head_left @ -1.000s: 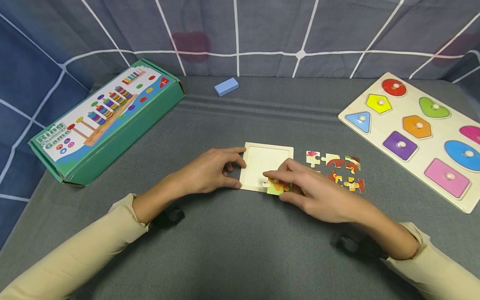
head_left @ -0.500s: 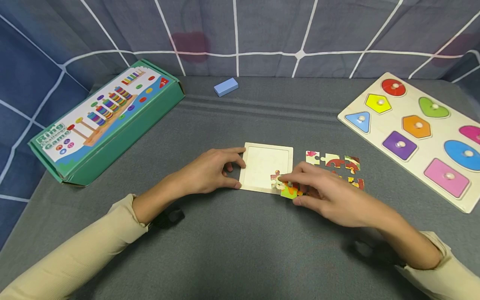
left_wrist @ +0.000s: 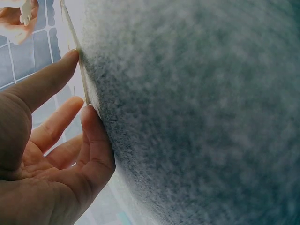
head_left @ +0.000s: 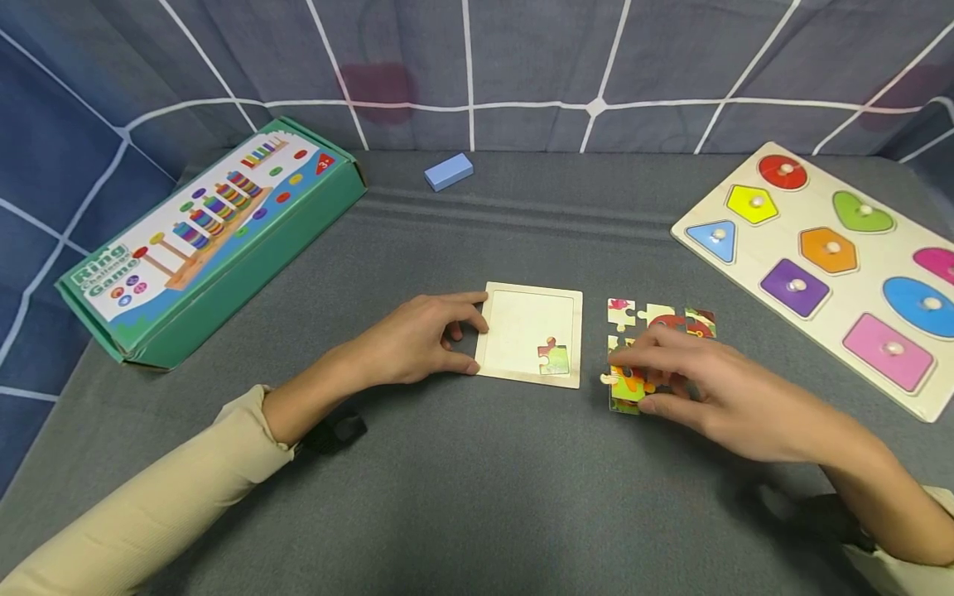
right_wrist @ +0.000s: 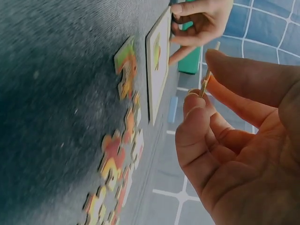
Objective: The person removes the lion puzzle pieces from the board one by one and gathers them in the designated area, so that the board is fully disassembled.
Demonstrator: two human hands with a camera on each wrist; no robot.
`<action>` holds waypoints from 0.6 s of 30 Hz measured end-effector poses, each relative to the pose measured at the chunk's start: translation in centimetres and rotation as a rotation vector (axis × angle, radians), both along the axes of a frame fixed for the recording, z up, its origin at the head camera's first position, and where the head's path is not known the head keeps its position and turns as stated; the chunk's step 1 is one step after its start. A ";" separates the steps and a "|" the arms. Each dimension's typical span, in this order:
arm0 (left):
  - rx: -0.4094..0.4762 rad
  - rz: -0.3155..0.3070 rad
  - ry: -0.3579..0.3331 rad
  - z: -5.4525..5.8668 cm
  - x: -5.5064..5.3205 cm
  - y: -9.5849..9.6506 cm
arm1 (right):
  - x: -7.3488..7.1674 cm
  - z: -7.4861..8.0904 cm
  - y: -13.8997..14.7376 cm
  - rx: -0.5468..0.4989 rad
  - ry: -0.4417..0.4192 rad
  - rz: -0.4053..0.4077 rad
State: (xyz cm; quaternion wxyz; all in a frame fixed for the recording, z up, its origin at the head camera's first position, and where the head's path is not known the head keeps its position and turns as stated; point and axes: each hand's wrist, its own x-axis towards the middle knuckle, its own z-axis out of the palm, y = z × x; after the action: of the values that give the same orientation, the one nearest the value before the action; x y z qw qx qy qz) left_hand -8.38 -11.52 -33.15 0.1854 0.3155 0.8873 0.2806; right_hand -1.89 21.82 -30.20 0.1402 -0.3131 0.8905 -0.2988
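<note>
My left hand [head_left: 423,339] rests its thumb and fingertips along the left edge of a pale square puzzle tray [head_left: 514,327]. One green-and-red jigsaw piece [head_left: 555,362] lies in the tray's lower right part. To the right of the tray, my right hand [head_left: 719,389] pinches an orange-and-green jigsaw piece [head_left: 628,383] between thumb and fingers. The right wrist view shows this held piece [right_wrist: 205,84] edge-on, raised off the table. Below and behind that hand lie several loose puzzle pieces [head_left: 621,314], partly hidden by it.
A green ring game box [head_left: 253,273] lies at the left. At the back stands a small blue block [head_left: 449,172]. A wooden board with knobbed coloured shapes [head_left: 753,242] lies at the right. A blue checked cloth [head_left: 537,66] hangs behind the grey table [head_left: 477,488].
My right hand has moved right, off the tray to above the loose pieces, carrying the orange-and-green jigsaw piece. The other piece now lies alone in the tray. My left hand has stayed put.
</note>
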 end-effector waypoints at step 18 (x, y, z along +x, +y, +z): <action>-0.002 0.000 0.005 0.2 0.1 0.1 | 1.6 -1.8 3.3 0.046 0.098 -0.048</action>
State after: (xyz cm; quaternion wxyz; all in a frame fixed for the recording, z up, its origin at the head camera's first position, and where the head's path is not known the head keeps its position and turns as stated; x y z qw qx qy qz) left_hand -8.30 -11.47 -32.95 0.1838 0.3159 0.8881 0.2788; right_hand -0.24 25.12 -31.97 0.0965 -0.3026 0.9102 -0.2659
